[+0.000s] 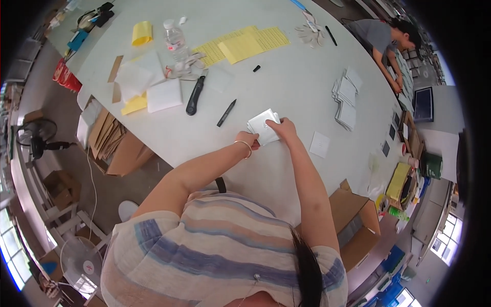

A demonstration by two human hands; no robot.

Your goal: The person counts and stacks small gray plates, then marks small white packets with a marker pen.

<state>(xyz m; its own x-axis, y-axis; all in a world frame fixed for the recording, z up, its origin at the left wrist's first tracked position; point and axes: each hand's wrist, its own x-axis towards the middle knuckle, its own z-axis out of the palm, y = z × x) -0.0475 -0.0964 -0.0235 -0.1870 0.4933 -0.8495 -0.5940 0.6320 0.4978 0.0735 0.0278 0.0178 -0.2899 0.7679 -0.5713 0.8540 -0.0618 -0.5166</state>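
Note:
Between my two hands, over the near part of the white table [215, 148], is a small stack of white cards [263, 123], slightly fanned. My left hand [247, 139], with a bangle at the wrist, grips the stack's lower left edge. My right hand [282, 129] is closed on its right side, thumb on the top card. One white square card [319, 144] lies flat to the right of my right hand. Farther right sit uneven piles of similar cards [346, 100]. Left of the stack lie a black marker [226, 113] and a black utility knife [195, 94].
A water bottle [175, 41], work gloves [189, 67], yellow sheets [243, 45] and white packets [164, 95] occupy the far left. Cardboard boxes stand by the table at left [120, 148] and right [353, 220]. A co-worker [381, 38] bends over the far right side.

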